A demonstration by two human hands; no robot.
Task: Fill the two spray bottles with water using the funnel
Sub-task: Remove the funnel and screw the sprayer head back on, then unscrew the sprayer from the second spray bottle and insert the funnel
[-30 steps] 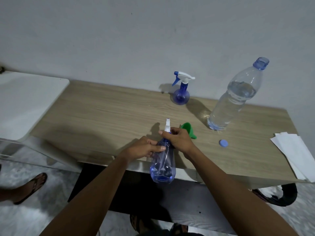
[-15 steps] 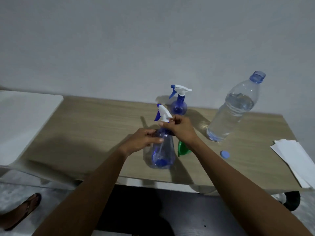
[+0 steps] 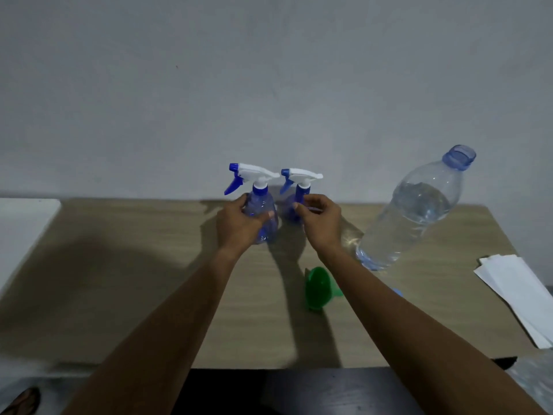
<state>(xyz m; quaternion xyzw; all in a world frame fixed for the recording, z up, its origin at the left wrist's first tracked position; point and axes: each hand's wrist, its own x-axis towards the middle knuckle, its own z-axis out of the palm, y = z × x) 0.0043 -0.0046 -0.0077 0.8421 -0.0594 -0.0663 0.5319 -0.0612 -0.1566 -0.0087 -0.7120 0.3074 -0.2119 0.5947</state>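
Observation:
Two blue transparent spray bottles with white-and-blue trigger heads stand upright side by side at the back of the wooden table. My left hand grips the body of the left spray bottle. My right hand hovers with loosely curled fingers just in front of the right spray bottle, holding nothing; whether its thumb touches that bottle is unclear. The green funnel lies on its side on the table between my forearms. A large clear water bottle, uncapped and partly full, stands to the right.
The water bottle's blue cap peeks out beside my right forearm. White paper sheets lie at the table's right edge. A white surface adjoins the table on the left. A sandalled foot shows at bottom left.
The spray bottle I held near the table's front now stands at the back next to the other one. My right hand has let go of its trigger head. The view tilted upward.

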